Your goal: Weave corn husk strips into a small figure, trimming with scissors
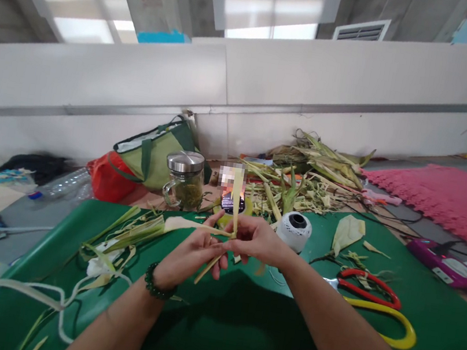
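Note:
Pale corn husk strips [236, 202] meet at a small fold between my fingertips; one end stands upright, one runs left and one hangs down. My left hand [198, 251], with a dark green bead bracelet [156, 281] at the wrist, pinches them from the left. From the right, my right hand [257, 240] closes its fingers on the same fold. Just beyond the right hand stands a spool of white thread [294, 239]. Scissors with one red and one yellow handle [405, 332] lie right of it, partly behind my forearm. Behind the strips is a lit phone [229, 202], partly blurred out.
Husk pieces [137, 234] and a white cable [65, 305] lie left on the green mat [105, 325]. Farther back are a lidded glass mug [185, 185], a green bag [153, 154] and a husk heap [327, 163]. A purple device [444, 262] sits right.

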`<action>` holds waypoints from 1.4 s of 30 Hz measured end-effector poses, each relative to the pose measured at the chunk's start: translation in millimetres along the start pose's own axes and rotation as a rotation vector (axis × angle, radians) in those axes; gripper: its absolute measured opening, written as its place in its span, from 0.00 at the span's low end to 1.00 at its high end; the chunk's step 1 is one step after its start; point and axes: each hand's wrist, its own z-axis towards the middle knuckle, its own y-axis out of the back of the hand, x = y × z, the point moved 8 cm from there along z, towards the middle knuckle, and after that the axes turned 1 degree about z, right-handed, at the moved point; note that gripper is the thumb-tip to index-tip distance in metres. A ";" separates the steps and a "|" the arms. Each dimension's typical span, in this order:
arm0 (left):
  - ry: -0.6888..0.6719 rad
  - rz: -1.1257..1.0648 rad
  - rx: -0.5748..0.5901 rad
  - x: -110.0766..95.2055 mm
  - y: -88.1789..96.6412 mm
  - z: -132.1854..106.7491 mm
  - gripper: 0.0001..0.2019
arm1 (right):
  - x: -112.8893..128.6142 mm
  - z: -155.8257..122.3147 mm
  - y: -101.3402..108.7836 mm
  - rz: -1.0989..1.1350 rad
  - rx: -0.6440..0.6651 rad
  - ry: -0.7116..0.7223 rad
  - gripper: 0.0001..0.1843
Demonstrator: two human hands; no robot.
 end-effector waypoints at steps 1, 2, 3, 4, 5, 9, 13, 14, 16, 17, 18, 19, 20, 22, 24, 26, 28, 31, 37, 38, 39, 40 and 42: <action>0.011 0.020 0.014 0.5 -2.1 -0.3 0.27 | -2.4 -0.2 -3.5 0.017 0.054 -0.036 0.17; 0.013 0.037 0.023 0.6 -3.5 -0.4 0.29 | -4.4 -0.4 -5.1 0.031 0.083 -0.067 0.18; 0.007 0.048 0.021 0.1 -4.0 -0.6 0.32 | -6.1 -0.5 -4.6 0.042 0.084 -0.090 0.18; -0.011 0.049 0.009 -1.3 -3.5 -0.8 0.36 | -7.5 -0.3 -2.4 0.052 0.062 -0.108 0.19; -0.034 0.055 -0.001 -3.3 -2.9 -1.1 0.39 | -8.7 -0.1 0.6 0.064 0.026 -0.121 0.19; -0.111 0.130 0.006 -12.1 -3.4 -4.1 0.42 | -15.5 0.3 5.0 0.124 -0.039 -0.181 0.22; -0.111 0.174 0.001 -17.3 -4.5 -8.5 0.42 | -19.0 0.1 7.3 0.165 -0.072 -0.230 0.21; -0.107 0.182 -0.003 -18.1 -4.8 -9.4 0.42 | -19.0 -0.1 8.6 0.174 -0.090 -0.239 0.20; -0.100 0.195 -0.010 -18.8 -5.4 -10.5 0.42 | -18.2 -0.6 11.8 0.197 -0.136 -0.249 0.19; -0.098 0.195 -0.011 -18.7 -5.6 -10.7 0.42 | -17.6 -0.7 13.2 0.210 -0.159 -0.249 0.19; -0.096 0.191 -0.012 -18.4 -5.5 -10.7 0.42 | -17.0 -0.7 14.3 0.220 -0.176 -0.247 0.19; -0.095 0.186 -0.012 -17.7 -5.2 -10.6 0.41 | -16.5 -0.5 15.2 0.226 -0.190 -0.244 0.19; -0.092 0.180 -0.008 -16.8 -4.9 -10.4 0.41 | -16.5 -0.2 15.7 0.229 -0.195 -0.243 0.19; -0.086 0.171 0.010 -14.8 -4.0 -10.2 0.41 | -17.0 0.5 16.0 0.226 -0.185 -0.240 0.19; -0.077 0.158 0.061 -12.6 -4.7 -10.0 0.40 | -16.4 1.4 15.6 0.234 -0.148 -0.217 0.18; -0.060 0.142 0.095 -9.9 -3.9 -8.9 0.35 | -13.8 2.0 12.1 0.274 -0.066 -0.172 0.19; -0.051 0.148 0.033 -8.3 3.2 -5.9 0.28 | -10.6 1.4 7.6 0.332 0.021 -0.126 0.20; -0.126 0.223 -0.164 -12.8 17.7 -2.3 0.20 | -10.4 -0.8 0.4 0.370 0.121 -0.111 0.21; -0.423 0.405 -0.251 -30.1 13.5 -5.8 0.11 | -10.9 -1.4 -6.1 0.401 0.192 -0.101 0.19; -0.464 0.434 -0.261 -32.7 12.3 -7.5 0.10 | -11.3 -1.1 -5.8 0.396 0.190 -0.105 0.19; -0.502 0.464 -0.272 -35.2 11.1 -9.4 0.09 | -12.0 -0.5 -5.2 0.387 0.180 -0.111 0.18; -0.541 0.497 -0.284 -37.9 9.4 -11.7 0.08 | -13.0 0.2 -4.1 0.375 0.163 -0.117 0.18; -0.632 0.568 -0.330 -43.9 6.3 -18.0 0.07 | -15.1 1.8 -1.7 0.346 0.119 -0.122 0.17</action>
